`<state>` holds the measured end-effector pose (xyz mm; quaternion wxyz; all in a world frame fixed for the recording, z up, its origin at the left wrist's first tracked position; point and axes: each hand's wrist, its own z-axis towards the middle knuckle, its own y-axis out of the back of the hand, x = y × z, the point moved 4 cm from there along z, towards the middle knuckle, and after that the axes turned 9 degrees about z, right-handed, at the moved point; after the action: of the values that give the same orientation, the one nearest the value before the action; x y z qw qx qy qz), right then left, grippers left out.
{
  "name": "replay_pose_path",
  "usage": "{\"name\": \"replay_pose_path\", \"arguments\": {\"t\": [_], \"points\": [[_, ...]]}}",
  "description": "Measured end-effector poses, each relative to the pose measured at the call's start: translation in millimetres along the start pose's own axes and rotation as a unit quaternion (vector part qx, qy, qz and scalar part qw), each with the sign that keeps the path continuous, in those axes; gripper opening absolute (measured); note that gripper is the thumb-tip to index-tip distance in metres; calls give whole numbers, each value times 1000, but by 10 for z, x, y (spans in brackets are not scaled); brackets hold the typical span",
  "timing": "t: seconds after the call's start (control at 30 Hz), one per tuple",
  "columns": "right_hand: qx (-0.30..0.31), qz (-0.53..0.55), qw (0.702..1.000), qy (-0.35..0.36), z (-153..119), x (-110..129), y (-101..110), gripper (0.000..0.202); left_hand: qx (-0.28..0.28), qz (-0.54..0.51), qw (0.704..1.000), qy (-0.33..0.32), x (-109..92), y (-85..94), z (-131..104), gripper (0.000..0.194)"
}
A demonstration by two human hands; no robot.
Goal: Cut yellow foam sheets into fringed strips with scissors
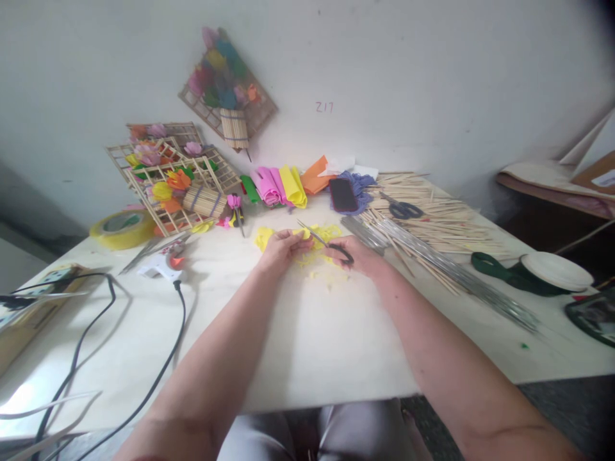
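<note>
In the middle of the table, my left hand (283, 248) pinches a small piece of yellow crepe paper (304, 234) between thumb and fingers. My right hand (356, 255) is closed around the black handles of a pair of scissors (342, 252). The scissors' blades point up and to the left, close beside the paper in my left fingers; whether they touch it I cannot tell. Yellow paper scraps (331, 232) lie on the table under and around both hands.
Behind stand crepe paper rolls (266, 184), a phone (343, 195) and wooden sticks (446, 221) with other scissors (404, 209). Metal wires (461, 275) and green tape (494, 266) lie right. Left are flower-decorated racks (168, 186), clear tape (122, 229) and a corded glue gun (163, 266).
</note>
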<state>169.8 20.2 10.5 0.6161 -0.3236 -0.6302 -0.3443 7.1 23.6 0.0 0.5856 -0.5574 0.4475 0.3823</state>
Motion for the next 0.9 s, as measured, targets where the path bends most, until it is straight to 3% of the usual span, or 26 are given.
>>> {"name": "replay_pose_path", "arguments": {"t": [0.9], "points": [[-2,-7,1000,-11,8,-38,33,27,-15,-23,999,-22,20,58,42,21]]}}
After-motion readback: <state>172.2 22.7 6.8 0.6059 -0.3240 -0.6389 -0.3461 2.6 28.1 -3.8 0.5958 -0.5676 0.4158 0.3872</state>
